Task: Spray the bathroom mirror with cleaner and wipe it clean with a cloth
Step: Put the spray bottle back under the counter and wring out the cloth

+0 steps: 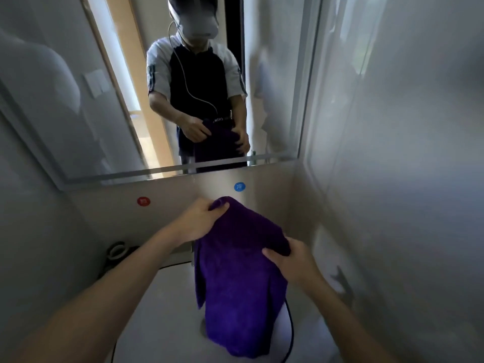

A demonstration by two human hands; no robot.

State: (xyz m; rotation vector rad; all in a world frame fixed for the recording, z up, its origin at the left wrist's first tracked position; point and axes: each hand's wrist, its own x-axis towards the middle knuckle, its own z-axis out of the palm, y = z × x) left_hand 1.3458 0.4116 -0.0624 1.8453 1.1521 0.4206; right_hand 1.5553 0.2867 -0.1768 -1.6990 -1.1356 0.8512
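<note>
White sink (167,310) below wall mirror (78,113); red sticker (143,201), blue sticker (239,186) on backsplash. Purple cloth (235,284) hangs over sink, left hand (199,221) and right hand (290,260) each grasping top edge.

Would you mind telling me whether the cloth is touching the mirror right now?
No, the purple cloth hangs below the mirror, held at its top by the left hand and right hand.

Dim, greyish light is filling the room, with a brighter glow coming through the doorway reflected in the mirror (110,82). Motion blur is softening the whole view, and the wide lens is bending the walls at the edges.
</note>
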